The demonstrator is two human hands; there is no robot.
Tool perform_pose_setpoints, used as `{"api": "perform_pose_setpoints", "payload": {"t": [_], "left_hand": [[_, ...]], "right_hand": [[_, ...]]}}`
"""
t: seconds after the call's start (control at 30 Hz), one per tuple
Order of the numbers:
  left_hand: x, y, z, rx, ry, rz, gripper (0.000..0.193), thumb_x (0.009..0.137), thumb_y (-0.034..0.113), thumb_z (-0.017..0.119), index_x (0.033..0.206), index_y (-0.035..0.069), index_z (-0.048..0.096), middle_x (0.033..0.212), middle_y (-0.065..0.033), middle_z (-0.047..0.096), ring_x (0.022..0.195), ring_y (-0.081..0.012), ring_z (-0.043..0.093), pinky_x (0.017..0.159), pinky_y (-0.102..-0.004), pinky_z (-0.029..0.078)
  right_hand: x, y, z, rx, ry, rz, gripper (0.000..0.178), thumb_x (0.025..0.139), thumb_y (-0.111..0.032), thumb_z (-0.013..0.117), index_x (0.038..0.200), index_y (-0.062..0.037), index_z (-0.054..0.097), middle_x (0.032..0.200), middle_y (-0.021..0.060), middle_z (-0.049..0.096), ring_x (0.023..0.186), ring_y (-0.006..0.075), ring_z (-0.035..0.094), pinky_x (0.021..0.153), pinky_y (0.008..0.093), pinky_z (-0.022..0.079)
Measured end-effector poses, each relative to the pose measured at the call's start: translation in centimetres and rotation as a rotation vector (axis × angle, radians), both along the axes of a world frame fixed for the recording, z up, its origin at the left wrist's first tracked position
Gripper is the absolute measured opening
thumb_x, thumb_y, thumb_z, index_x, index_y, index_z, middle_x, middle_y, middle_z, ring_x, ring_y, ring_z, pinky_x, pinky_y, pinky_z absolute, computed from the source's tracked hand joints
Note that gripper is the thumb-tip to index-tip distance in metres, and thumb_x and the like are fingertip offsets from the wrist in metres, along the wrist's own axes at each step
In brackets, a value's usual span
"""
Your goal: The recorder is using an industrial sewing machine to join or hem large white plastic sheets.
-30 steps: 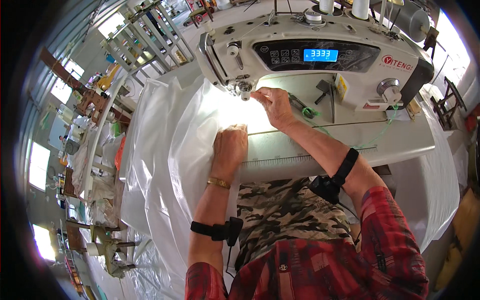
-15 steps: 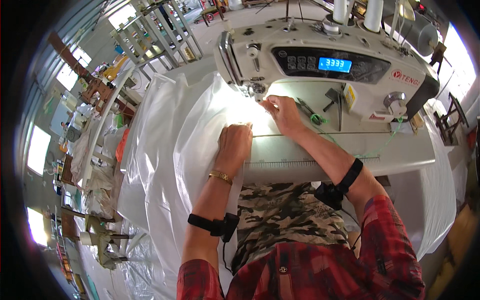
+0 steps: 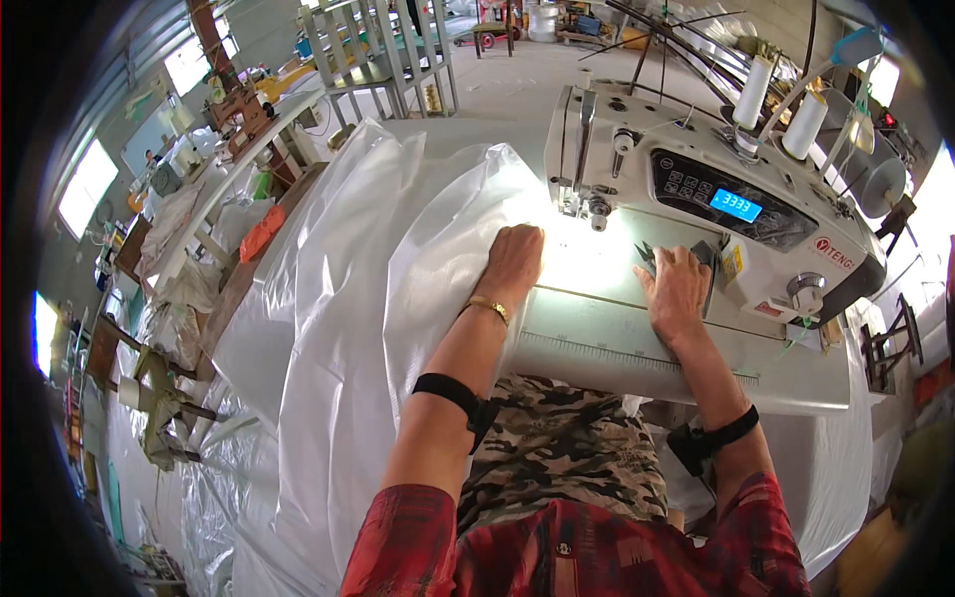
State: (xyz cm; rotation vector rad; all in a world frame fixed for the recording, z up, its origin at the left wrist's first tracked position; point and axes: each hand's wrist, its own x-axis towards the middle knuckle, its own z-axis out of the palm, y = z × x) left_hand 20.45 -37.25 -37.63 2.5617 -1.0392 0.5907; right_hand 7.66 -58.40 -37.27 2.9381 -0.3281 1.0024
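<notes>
A large sheet of thin white plastic-like material (image 3: 338,259) drapes over the table's left side and hangs down in folds. My left hand (image 3: 512,261) is closed on the sheet's right edge, left of the needle area; its fingertips are partly hidden. The white sewing machine (image 3: 597,129) stands over the lit bed, its needle clamp (image 3: 598,211) to the right of that hand. On the bed, my right hand (image 3: 679,289) has its thumb and fingers apart over a pair of small dark thread snips (image 3: 647,255). A dark tool (image 3: 704,255) lies partly behind its fingers.
White thread cones (image 3: 753,92) stand above the machine head. The table's front edge carries a printed ruler (image 3: 617,349). A grey metal rack (image 3: 383,60) stands behind, and a cluttered bench (image 3: 224,189) runs along the left. Thin green thread (image 3: 791,343) hangs near the handwheel.
My right hand has left the needle area and moved right and nearer to the snips. My left hand stays on the sheet. The view has turned, so the machine appears further right.
</notes>
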Motion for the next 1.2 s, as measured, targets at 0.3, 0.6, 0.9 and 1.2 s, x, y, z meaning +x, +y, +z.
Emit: {"api": "perform_pose_setpoints", "payload": {"t": [0.3,0.6,0.9,1.2], "left_hand": [[1.6,3.7,-1.9,-0.14,-0.026,0.142,0.011,0.084,0.011,0.056,0.087,0.001,0.061,0.082,-0.0188,0.067,0.08,-0.0371,0.064,0.073,-0.048,0.05],[-3.2,4.9,-0.6,-0.23,0.007,0.162,0.016,0.085,0.011,0.059,0.099,0.003,0.064,0.091,-0.0174,0.069,0.084,-0.0343,0.066,0.077,-0.0444,0.051],[-4.6,5.1,0.1,-0.24,0.025,0.045,0.006,0.083,0.009,0.058,0.087,0.004,0.06,0.084,-0.0167,0.068,0.076,-0.0355,0.065,0.069,-0.0448,0.051],[-3.3,5.2,-0.9,-0.228,-0.016,0.072,0.01,0.081,0.012,0.059,0.087,0.005,0.062,0.077,-0.0156,0.068,0.071,-0.0342,0.066,0.064,-0.0444,0.052]], "right_hand": [[-2.5,0.6,-0.3,-0.184,0.271,0.215,0.011,0.09,-0.015,0.058,0.09,-0.0046,0.061,0.096,0.0099,0.058,0.097,0.0252,0.057,0.084,0.0387,0.042],[1.3,7.3,0.3,0.167,0.079,0.381,0.019,0.091,-0.013,0.056,0.101,0.0015,0.063,0.072,0.0151,0.065,0.062,0.0281,0.067,0.054,0.0403,0.051],[3.3,8.0,0.0,0.223,0.18,0.358,0.018,0.088,-0.017,0.06,0.096,-0.0016,0.065,0.078,0.0209,0.066,0.073,0.0319,0.068,0.067,0.0415,0.054],[3.1,6.9,-0.4,0.097,0.212,0.54,0.025,0.093,-0.021,0.055,0.084,-0.0004,0.066,0.075,0.0161,0.067,0.071,0.0327,0.068,0.067,0.0431,0.053]]}}
